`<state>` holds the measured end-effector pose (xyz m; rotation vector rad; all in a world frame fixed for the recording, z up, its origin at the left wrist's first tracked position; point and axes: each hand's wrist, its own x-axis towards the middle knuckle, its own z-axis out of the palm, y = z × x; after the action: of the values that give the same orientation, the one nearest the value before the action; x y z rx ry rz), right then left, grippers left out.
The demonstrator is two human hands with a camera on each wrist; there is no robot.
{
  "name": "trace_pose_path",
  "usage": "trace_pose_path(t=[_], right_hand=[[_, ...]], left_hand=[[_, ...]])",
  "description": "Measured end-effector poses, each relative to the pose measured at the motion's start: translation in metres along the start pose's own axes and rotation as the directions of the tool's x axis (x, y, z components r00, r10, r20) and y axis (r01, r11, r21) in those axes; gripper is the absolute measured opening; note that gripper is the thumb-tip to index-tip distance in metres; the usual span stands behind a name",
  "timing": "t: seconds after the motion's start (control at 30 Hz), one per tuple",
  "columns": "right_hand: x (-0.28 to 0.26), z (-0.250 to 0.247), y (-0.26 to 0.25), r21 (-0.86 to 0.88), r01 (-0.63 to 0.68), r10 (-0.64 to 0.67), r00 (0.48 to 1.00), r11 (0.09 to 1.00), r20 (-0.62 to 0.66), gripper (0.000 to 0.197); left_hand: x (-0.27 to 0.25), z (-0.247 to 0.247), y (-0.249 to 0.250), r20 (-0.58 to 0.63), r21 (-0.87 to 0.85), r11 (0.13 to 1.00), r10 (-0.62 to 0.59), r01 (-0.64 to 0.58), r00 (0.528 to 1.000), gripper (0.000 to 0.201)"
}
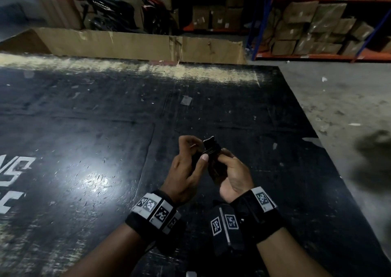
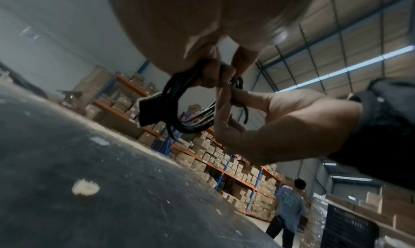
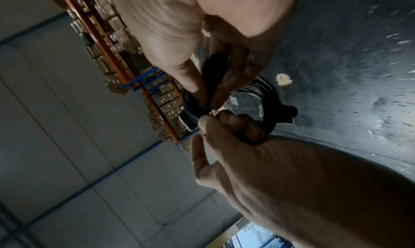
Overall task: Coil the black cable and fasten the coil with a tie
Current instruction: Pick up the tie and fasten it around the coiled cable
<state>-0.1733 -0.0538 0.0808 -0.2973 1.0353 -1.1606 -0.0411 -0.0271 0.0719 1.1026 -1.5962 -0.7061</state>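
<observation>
The black cable [image 1: 213, 166] is a small coil held between both hands above the black table [image 1: 105, 128]. A black tie [image 1: 209, 141] sits round its top, with a free flap sticking up. My left hand [image 1: 197, 149] grips the coil, thumb pressed at the tie. My right hand [image 1: 226, 156] holds the coil's lower part in curled fingers. In the left wrist view the coil [image 2: 172, 94] hangs from my left hand [image 2: 214, 74], the tie flap [image 2: 149, 111] beside it, and my right hand [image 2: 226, 99] pinches it. In the right wrist view my right hand [image 3: 209, 95] pinches the coil [image 3: 269, 95], with left fingers [image 3: 241, 126] hooked through.
A long cardboard box [image 1: 137, 42] lies along the table's far edge. Shelves of cartons [image 1: 317, 22] and parked motorbikes [image 1: 127, 12] stand behind. Concrete floor [image 1: 338, 107] runs to the right. A person [image 2: 287, 204] walks by the shelves. Small paper scraps [image 1: 186, 100] dot the table.
</observation>
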Motion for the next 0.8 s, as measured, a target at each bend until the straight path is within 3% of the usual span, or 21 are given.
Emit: trace_pose_path(t=[0.17, 0.3, 0.4, 0.47, 0.53, 0.6, 0.7, 0.8], right_hand=[[-0.001, -0.009, -0.004, 0.072, -0.011, 0.004, 0.996, 0.997, 0.091, 0.029], [-0.006, -0.011, -0.013, 0.048, 0.065, -0.07, 0.992, 0.997, 0.106, 0.024], [-0.015, -0.011, -0.019, -0.058, 0.164, -0.157, 0.981, 0.985, 0.114, 0.023], [-0.021, -0.013, -0.021, -0.23, 0.3, -0.276, 0.952, 0.926, 0.13, 0.022], [-0.022, -0.017, -0.023, -0.461, 0.494, -0.453, 0.868, 0.738, 0.204, 0.019], [-0.022, -0.021, -0.024, -0.623, 0.637, -0.557, 0.749, 0.454, 0.36, 0.014], [-0.021, -0.028, -0.026, -0.671, 0.73, -0.608, 0.593, 0.131, 0.527, 0.015], [-0.017, -0.033, -0.03, -0.645, 0.756, -0.623, 0.453, -0.11, 0.638, 0.015]], left_hand=[[-0.001, 0.0, -0.002, 0.063, -0.076, 0.991, -0.108, 0.113, 0.992, 0.029], [0.002, 0.002, -0.002, 0.065, -0.097, 0.986, -0.131, 0.137, 0.989, 0.035], [0.004, 0.003, -0.005, 0.052, -0.167, 0.968, -0.179, 0.186, 0.982, 0.035], [0.006, 0.003, -0.009, 0.011, -0.168, 0.968, -0.189, 0.188, 0.982, 0.035], [0.008, 0.004, -0.011, -0.002, -0.189, 0.964, -0.19, 0.186, 0.982, 0.034], [0.009, 0.004, -0.012, 0.011, -0.231, 0.953, -0.2, 0.197, 0.98, 0.03], [0.011, 0.005, -0.013, 0.048, -0.244, 0.942, -0.225, 0.23, 0.973, 0.029], [0.013, 0.002, -0.012, 0.098, -0.228, 0.944, -0.223, 0.24, 0.97, 0.031]])
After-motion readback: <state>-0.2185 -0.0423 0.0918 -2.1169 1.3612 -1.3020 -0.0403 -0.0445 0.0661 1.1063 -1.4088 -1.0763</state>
